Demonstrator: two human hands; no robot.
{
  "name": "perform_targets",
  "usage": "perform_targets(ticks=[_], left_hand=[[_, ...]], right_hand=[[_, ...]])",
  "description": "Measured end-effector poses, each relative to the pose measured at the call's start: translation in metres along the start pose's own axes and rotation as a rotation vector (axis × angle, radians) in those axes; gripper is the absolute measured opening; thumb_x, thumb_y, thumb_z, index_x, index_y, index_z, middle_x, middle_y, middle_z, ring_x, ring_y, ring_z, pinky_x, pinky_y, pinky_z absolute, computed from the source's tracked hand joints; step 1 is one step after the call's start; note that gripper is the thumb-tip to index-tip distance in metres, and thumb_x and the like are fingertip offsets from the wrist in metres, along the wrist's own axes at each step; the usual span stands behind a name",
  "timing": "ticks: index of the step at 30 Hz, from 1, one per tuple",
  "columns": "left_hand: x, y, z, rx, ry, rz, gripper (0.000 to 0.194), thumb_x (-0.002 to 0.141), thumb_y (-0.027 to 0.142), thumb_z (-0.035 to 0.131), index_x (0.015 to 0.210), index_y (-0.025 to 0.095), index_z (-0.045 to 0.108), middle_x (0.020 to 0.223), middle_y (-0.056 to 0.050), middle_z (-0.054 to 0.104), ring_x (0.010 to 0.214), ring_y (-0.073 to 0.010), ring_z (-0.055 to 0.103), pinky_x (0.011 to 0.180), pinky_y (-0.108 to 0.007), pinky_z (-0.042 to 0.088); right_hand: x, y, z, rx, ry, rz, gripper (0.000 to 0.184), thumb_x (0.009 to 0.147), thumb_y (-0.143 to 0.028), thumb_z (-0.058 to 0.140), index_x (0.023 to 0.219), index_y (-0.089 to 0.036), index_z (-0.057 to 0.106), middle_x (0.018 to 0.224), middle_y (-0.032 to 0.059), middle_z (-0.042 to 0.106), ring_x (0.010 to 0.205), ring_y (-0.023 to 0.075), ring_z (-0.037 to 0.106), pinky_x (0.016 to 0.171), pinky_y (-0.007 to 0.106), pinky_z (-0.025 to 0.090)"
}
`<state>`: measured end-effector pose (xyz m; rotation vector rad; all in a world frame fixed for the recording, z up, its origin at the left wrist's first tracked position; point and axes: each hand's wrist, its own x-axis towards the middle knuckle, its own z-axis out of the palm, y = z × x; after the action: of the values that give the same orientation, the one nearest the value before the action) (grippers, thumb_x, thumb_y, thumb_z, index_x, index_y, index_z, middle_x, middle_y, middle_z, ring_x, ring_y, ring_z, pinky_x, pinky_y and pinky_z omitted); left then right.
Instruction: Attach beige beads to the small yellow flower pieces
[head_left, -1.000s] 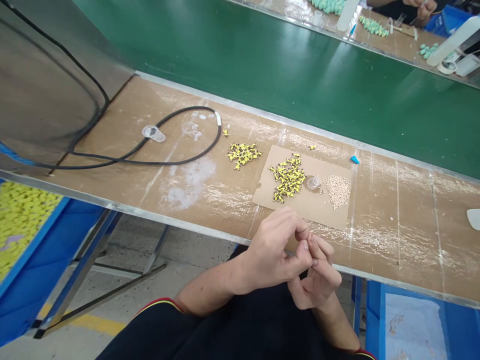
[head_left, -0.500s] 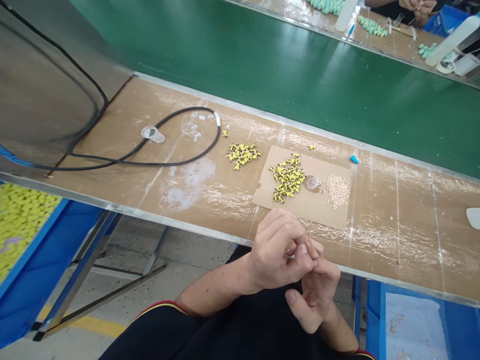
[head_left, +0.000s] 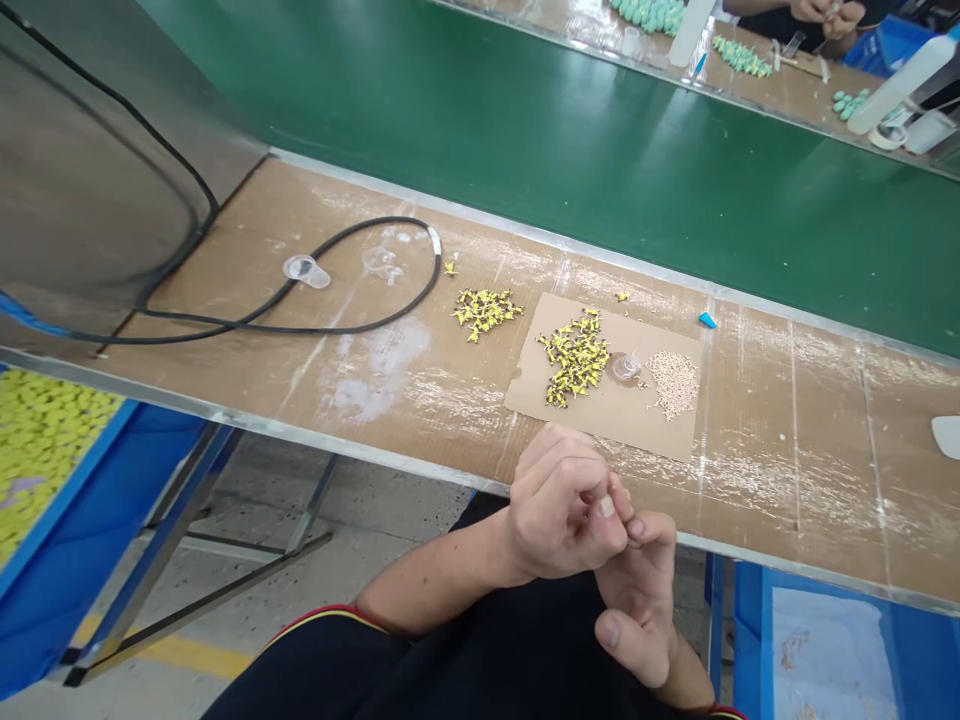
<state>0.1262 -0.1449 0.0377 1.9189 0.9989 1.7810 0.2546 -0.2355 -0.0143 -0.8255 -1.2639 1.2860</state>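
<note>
Close to my body, over the front edge of the table, both hands meet at the fingertips. My left hand [head_left: 562, 505] is closed, thumb and forefinger pinched on something too small or hidden to make out. Against it press the bent fingers of my right hand [head_left: 643, 590], its thumb held apart; whatever lies at those fingertips is hidden. Just beyond, a cardboard sheet [head_left: 607, 425] carries a pile of small yellow-and-black figures [head_left: 576, 355], a little clear dish with brownish content [head_left: 624, 368] and a heap of tiny pale pink pieces [head_left: 673, 384].
More yellow figures [head_left: 487, 312] lie left of the cardboard. A black cable [head_left: 337, 328] loops across the table near a clear plastic cup [head_left: 306, 271]. A blue cap [head_left: 707, 320] lies right. Behind runs a green belt [head_left: 525, 130]; a co-worker's hands [head_left: 829, 15] are beyond. Blue bins [head_left: 67, 570] flank me.
My right hand has turned slightly, and its thumb has moved right and down, away from my left hand. My left hand stays pinched in nearly the same place.
</note>
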Motion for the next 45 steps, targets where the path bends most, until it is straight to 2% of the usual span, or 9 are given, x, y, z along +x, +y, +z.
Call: perform_targets(ticks=[3,6,12,22,26,35,41,43,45], left_hand=[[-0.003,-0.002,-0.001,-0.050,0.016,-0.033,0.015,0.079,0.008,0.052,0.085,0.022,0.048,0.066,0.003,0.056,0.062,-0.0133,0.056,0.061,-0.028,0.053],[-0.003,-0.004,-0.004,-0.085,0.047,-0.076,0.013,0.080,0.012,0.057,0.090,0.021,0.055,0.071,0.001,0.062,0.066,-0.0148,0.060,0.065,-0.031,0.055],[0.004,-0.003,-0.014,-0.042,-0.092,-0.050,0.021,0.081,0.004,0.065,0.093,0.021,0.065,0.077,0.001,0.075,0.071,-0.0151,0.069,0.070,-0.031,0.058],[0.013,-0.009,-0.018,0.133,-0.213,0.032,0.016,0.085,0.007,0.058,0.085,0.022,0.053,0.069,0.002,0.066,0.066,-0.0140,0.060,0.066,-0.029,0.052],[0.009,-0.012,-0.016,0.151,-0.191,0.068,0.015,0.085,0.008,0.056,0.086,0.022,0.051,0.068,0.002,0.063,0.068,-0.0157,0.060,0.067,-0.030,0.051],[0.001,-0.007,-0.009,0.089,-0.059,0.067,0.013,0.083,0.010,0.055,0.085,0.022,0.053,0.069,0.001,0.066,0.068,-0.0172,0.064,0.065,-0.031,0.054],[-0.002,-0.010,-0.011,-0.085,-0.014,0.026,0.012,0.084,0.010,0.052,0.084,0.022,0.052,0.065,0.001,0.059,0.062,-0.0157,0.059,0.060,-0.031,0.053],[-0.007,-0.017,-0.014,-0.148,0.021,-0.033,0.010,0.091,0.016,0.051,0.082,0.022,0.052,0.066,0.000,0.057,0.063,-0.0165,0.057,0.060,-0.032,0.052],[-0.013,-0.025,-0.021,-0.201,0.026,-0.092,0.018,0.098,0.023,0.048,0.080,0.022,0.049,0.067,-0.001,0.055,0.063,-0.0165,0.056,0.059,-0.033,0.050]], right_hand=[[0.006,-0.003,0.000,0.052,-0.035,-0.130,0.065,0.084,-0.027,0.068,0.144,-0.036,0.043,0.163,0.0054,0.053,0.144,0.0300,0.053,0.117,0.058,0.047],[0.012,-0.005,0.001,-0.027,-0.031,-0.200,0.070,0.084,-0.019,0.065,0.148,-0.034,0.042,0.166,0.0029,0.049,0.142,0.0264,0.053,0.118,0.054,0.047],[0.015,0.002,-0.001,-0.303,0.058,-0.328,0.074,0.077,-0.013,0.064,0.146,-0.031,0.044,0.166,0.0051,0.048,0.146,0.0293,0.048,0.111,0.056,0.053],[0.026,0.007,-0.015,-0.691,0.046,-0.492,0.082,0.068,-0.003,0.068,0.142,-0.030,0.045,0.163,0.0052,0.052,0.133,0.0296,0.055,0.097,0.055,0.059],[0.025,0.006,-0.011,-0.577,0.047,-0.443,0.080,0.071,-0.005,0.065,0.144,-0.030,0.044,0.160,0.0056,0.056,0.135,0.0302,0.053,0.099,0.056,0.058],[0.012,-0.008,0.000,0.035,0.007,-0.060,0.050,0.092,-0.039,0.063,0.139,-0.035,0.044,0.149,0.0092,0.063,0.130,0.0285,0.059,0.108,0.056,0.053],[0.029,-0.005,-0.009,0.095,0.045,-0.145,0.045,0.090,-0.052,0.060,0.130,-0.036,0.048,0.135,0.0088,0.071,0.097,0.0280,0.065,0.072,0.043,0.058],[0.036,-0.005,-0.010,0.133,0.156,-0.129,0.037,0.090,-0.051,0.062,0.122,-0.035,0.052,0.106,0.0075,0.075,0.080,0.0257,0.061,0.056,0.036,0.051],[0.041,-0.007,-0.010,0.136,0.250,-0.095,0.025,0.092,-0.046,0.066,0.109,-0.034,0.053,0.073,0.0001,0.063,0.062,0.0211,0.052,0.047,0.030,0.041]])
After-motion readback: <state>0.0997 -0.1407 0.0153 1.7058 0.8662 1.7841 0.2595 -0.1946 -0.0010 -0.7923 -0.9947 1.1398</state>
